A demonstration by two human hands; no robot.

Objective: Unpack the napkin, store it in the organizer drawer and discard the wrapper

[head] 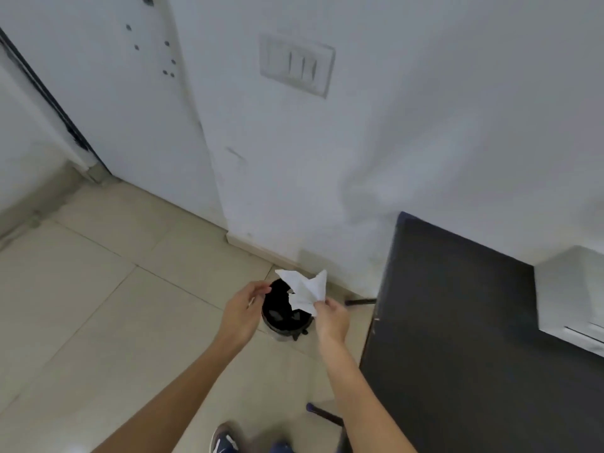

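Observation:
A crumpled white wrapper (305,291) hangs over the mouth of a small round black bin (281,313) on the floor by the wall. My right hand (330,317) pinches the wrapper's lower edge. To the left of the bin's rim, my left hand (243,310) has its fingers loosely curled and apart, with nothing in it. The bin holds a few dark scraps. The napkin and the organizer drawer are not in view.
A dark table (464,338) fills the right side, with a white box-like object (575,295) on its far right part. Two table legs (325,415) show near the floor. Beige tiles (98,305), a white wall with a switch plate (295,65), a door at left.

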